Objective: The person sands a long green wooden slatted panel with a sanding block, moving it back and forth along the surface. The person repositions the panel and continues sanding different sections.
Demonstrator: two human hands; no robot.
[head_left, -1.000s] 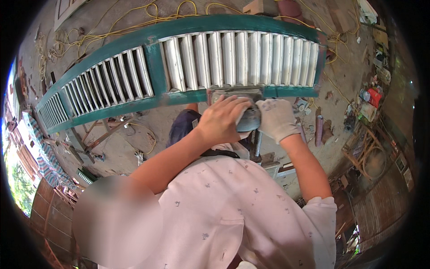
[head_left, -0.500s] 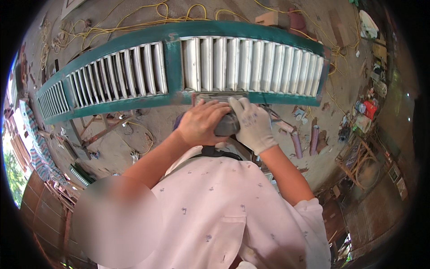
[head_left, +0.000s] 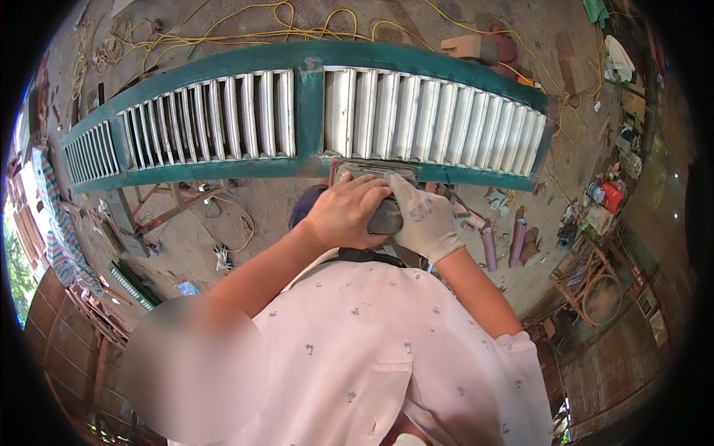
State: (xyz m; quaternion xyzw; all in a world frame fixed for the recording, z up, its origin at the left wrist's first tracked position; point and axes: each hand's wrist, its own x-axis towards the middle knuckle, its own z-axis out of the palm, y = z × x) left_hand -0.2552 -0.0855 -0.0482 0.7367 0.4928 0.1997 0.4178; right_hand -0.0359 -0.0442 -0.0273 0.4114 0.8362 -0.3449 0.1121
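A long louvered shutter [head_left: 309, 111] with a green frame and pale bare slats lies crosswise in front of me. Against its near rail I hold a dark sheet sander [head_left: 386, 218], its flat pad [head_left: 372, 170] resting on the wood. My bare left hand [head_left: 346, 211] wraps over the sander's body from the left, fingers closed on it. My right hand [head_left: 426, 221], in a pale glove, grips the same tool from the right. Both hands hide much of the sander, and the pad's underside is out of sight.
A wooden trestle leg [head_left: 121, 212] props the shutter at the left. Yellow cords [head_left: 223, 37] snake over the ground behind it. Purple-pink tubes [head_left: 518, 241] lie at the right, near a rattan frame [head_left: 595, 286] and assorted clutter. A second green louvered piece [head_left: 132, 285] sits at lower left.
The sander, with both hands on it, has slid slightly left along the near rail. My view has shifted a little, so the shutter appears lower and further right.
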